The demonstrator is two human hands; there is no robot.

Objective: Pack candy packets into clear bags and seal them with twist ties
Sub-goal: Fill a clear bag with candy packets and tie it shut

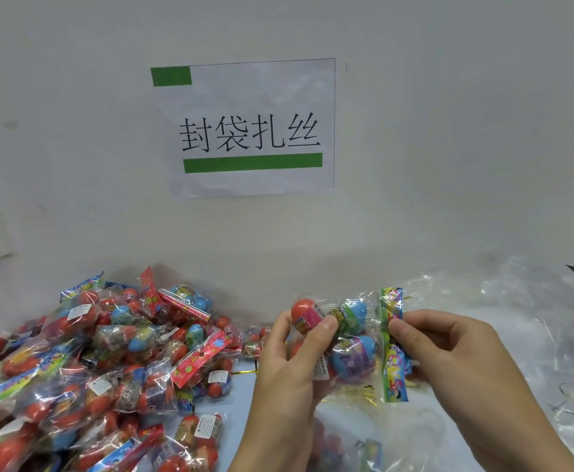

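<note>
Left hand (287, 366) pinching the candy packet (350, 345) by its egg end, right hand (449, 356) pinching its printed header. Held above the table (241, 400); heap of packets (91, 369) at left.

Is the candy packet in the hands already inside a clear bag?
Cannot tell. Left hand and right hand hold the candy packet amid clear film; a separate outer bag isn't distinguishable.

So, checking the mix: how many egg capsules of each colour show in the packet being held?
Orange plastic egg capsules: 1
Blue plastic egg capsules: 2
Total visible in the clear candy packet: 3
</note>
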